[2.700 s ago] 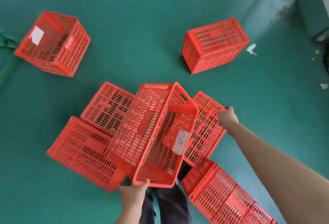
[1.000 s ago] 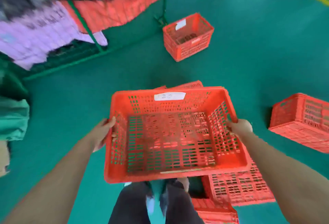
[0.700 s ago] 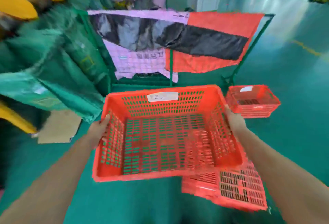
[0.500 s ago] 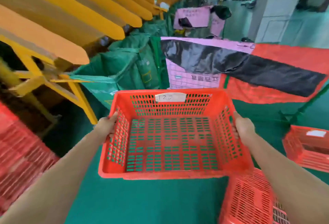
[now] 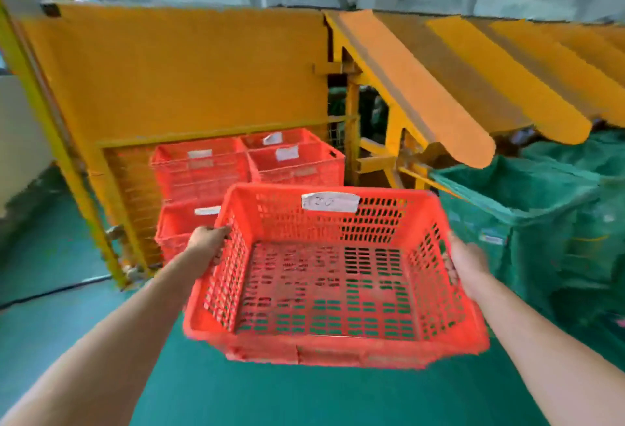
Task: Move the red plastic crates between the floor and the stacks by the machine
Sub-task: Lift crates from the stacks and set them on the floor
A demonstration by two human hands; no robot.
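I hold an empty red plastic crate (image 5: 331, 293) upright in front of me, above the green floor, a white paper label on its far wall. My left hand (image 5: 208, 243) grips its left rim and my right hand (image 5: 468, 261) grips its right rim. Beyond it, against the yellow machine (image 5: 176, 74), stand stacks of red crates (image 5: 203, 168) with white labels: a taller stack at the left, another stack (image 5: 297, 162) to its right, and a lower stack (image 5: 179, 226) in front, partly hidden by the held crate.
Yellow sloping chutes (image 5: 422, 87) run from the machine to the right. Large green mesh bags (image 5: 527, 216) stand under them at the right. A dark cable (image 5: 50, 290) lies on the green floor at the left.
The view has swung left and up, from the floor crates to the machine and its stacks. The crate stays held in both hands and is now closer to the stacks.
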